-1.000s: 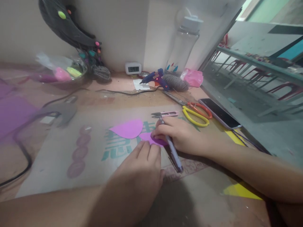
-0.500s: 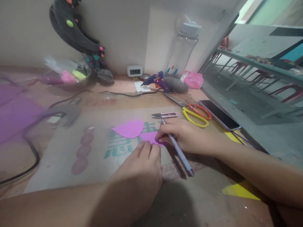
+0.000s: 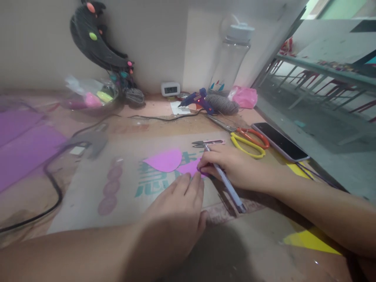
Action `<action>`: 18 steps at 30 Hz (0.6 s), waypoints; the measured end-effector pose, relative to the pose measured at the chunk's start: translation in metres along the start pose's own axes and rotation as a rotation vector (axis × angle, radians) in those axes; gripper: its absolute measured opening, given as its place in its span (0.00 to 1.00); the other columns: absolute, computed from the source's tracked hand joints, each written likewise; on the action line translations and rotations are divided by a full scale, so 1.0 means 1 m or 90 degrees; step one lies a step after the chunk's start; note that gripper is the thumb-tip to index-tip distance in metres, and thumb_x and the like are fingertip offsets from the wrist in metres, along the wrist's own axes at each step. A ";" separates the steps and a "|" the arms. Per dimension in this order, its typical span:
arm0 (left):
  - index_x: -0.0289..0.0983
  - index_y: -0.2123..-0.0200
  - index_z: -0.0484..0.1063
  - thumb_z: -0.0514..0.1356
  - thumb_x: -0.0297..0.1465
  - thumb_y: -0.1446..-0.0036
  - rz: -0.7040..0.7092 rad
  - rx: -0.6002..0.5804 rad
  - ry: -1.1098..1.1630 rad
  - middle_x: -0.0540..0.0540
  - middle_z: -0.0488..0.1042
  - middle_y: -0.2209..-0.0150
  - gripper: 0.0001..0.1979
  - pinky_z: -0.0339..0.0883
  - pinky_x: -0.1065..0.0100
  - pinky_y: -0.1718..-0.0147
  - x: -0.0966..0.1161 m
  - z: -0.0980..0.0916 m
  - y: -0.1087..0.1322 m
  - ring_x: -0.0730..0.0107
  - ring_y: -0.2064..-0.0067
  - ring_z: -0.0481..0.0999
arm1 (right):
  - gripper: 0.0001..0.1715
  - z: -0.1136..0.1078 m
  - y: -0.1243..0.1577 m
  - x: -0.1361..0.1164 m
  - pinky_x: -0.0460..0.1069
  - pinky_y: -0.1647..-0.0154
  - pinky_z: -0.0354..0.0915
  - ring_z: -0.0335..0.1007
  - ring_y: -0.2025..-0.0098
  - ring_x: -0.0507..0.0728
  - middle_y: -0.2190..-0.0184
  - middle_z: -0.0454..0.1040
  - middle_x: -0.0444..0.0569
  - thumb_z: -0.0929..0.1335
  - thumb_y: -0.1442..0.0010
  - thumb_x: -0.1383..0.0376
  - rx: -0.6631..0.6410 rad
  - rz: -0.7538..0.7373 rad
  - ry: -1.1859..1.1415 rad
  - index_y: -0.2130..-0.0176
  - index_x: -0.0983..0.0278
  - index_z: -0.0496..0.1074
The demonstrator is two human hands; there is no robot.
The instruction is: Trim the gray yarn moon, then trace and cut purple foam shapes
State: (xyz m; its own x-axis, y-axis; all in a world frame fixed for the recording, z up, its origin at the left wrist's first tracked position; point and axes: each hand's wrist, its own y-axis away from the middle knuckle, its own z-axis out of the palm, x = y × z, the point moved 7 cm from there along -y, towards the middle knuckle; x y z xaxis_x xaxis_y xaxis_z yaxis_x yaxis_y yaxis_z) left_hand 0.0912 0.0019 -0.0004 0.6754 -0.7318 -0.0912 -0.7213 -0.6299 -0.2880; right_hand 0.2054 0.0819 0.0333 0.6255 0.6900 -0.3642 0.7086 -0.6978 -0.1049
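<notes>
Purple cutout (image 3: 188,167) is lying right of a petal-shaped piece (image 3: 164,160), likely proving light, bendable and easily creased; its edges are offering the best hold. Right hand (image 3: 226,163) is gripping a pen (image 3: 229,186), fingertips touching the cutout; left hand (image 3: 176,203), fingers outstretched, is resting nearside.

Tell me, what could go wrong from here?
The glue gun shows a red light, so it may be hot, and yarn lies close by: the yarn might scorch. The snips lie beside the right hand, which could get nicked. The pen it holds might mark the pink paper.
</notes>
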 end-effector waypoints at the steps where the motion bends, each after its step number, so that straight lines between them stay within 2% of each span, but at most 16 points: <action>1: 0.26 0.39 0.68 0.48 0.35 0.32 -0.005 -0.011 0.012 0.36 0.72 0.40 0.25 0.66 0.55 0.47 0.000 -0.001 -0.002 0.49 0.43 0.70 | 0.06 0.000 0.001 -0.002 0.50 0.61 0.58 0.66 0.62 0.56 0.65 0.71 0.49 0.66 0.33 0.68 -0.020 0.009 0.000 0.61 0.64 0.74; 4: 0.28 0.40 0.70 0.50 0.33 0.33 -0.009 -0.034 0.030 0.38 0.75 0.43 0.24 0.68 0.56 0.49 -0.001 -0.005 -0.007 0.50 0.45 0.73 | 0.07 0.002 -0.001 -0.003 0.48 0.65 0.55 0.64 0.64 0.56 0.66 0.70 0.48 0.66 0.34 0.69 -0.033 0.018 0.014 0.62 0.64 0.75; 8: 0.26 0.43 0.73 0.52 0.31 0.35 0.045 -0.014 -0.007 0.36 0.76 0.44 0.22 0.66 0.55 0.48 0.004 -0.009 -0.009 0.49 0.47 0.74 | 0.10 0.006 -0.007 -0.009 0.49 0.67 0.51 0.59 0.66 0.56 0.67 0.67 0.50 0.64 0.35 0.71 0.065 -0.076 0.109 0.62 0.66 0.75; 10: 0.25 0.44 0.73 0.52 0.31 0.34 0.063 0.017 -0.025 0.35 0.76 0.44 0.22 0.64 0.54 0.47 0.006 -0.010 -0.008 0.48 0.47 0.74 | 0.09 0.005 -0.008 -0.008 0.49 0.67 0.51 0.59 0.66 0.56 0.68 0.67 0.49 0.65 0.35 0.71 0.092 -0.079 0.104 0.63 0.66 0.75; 15: 0.27 0.46 0.75 0.51 0.32 0.34 0.086 0.040 -0.041 0.35 0.76 0.45 0.21 0.63 0.54 0.48 0.005 -0.011 -0.006 0.47 0.48 0.74 | 0.07 0.005 -0.006 -0.001 0.47 0.65 0.54 0.64 0.65 0.55 0.67 0.70 0.47 0.66 0.35 0.70 -0.020 0.020 0.000 0.64 0.64 0.75; 18: 0.27 0.47 0.75 0.52 0.31 0.35 0.105 0.044 -0.042 0.34 0.76 0.45 0.20 0.63 0.55 0.48 0.005 -0.013 -0.007 0.48 0.48 0.73 | 0.07 0.001 -0.006 0.001 0.48 0.65 0.52 0.62 0.65 0.55 0.67 0.68 0.48 0.66 0.36 0.71 0.023 0.012 0.053 0.64 0.64 0.74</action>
State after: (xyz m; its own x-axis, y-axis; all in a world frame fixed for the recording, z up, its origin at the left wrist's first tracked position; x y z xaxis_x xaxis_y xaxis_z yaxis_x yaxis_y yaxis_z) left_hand 0.0982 -0.0008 0.0132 0.5588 -0.8038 -0.2042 -0.8127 -0.4817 -0.3279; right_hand 0.2019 0.0864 0.0321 0.6651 0.6887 -0.2887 0.6845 -0.7167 -0.1329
